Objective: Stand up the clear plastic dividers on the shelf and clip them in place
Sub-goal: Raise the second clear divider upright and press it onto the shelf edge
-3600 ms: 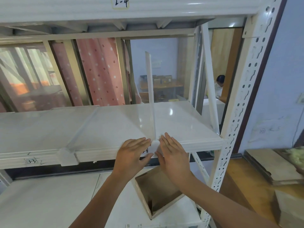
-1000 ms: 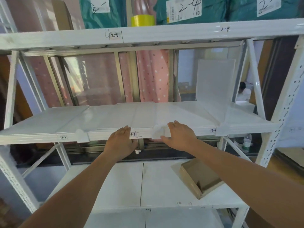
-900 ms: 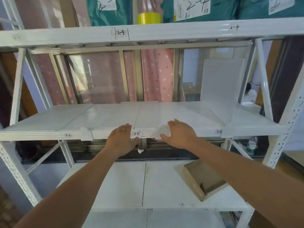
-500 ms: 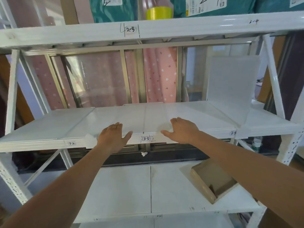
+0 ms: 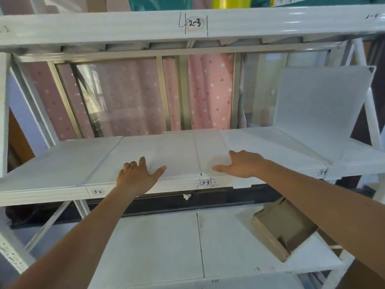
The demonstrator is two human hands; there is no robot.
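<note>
A clear plastic divider (image 5: 183,152) lies flat on the white middle shelf (image 5: 52,163), above the label 3-3. My left hand (image 5: 136,177) rests palm down at its front left, thumb spread and fingers slightly curled. My right hand (image 5: 242,165) lies flat at its front right, with the thumb pointing left. Neither hand grips anything that I can see. A white clip (image 5: 241,183) sits on the shelf's front lip below my right hand. Another divider (image 5: 320,101) stands upright at the shelf's right end.
Above runs the upper shelf beam (image 5: 104,26), marked 2-3. An open cardboard box (image 5: 281,228) lies on the lower shelf (image 5: 158,243) at the right. White uprights frame both sides. Pink dotted curtains (image 5: 210,90) hang behind the rack.
My hands have left the shelf's front lip and moved apart onto the flat divider, the left one going left. The view has shifted left, so the upright divider sits further right.
</note>
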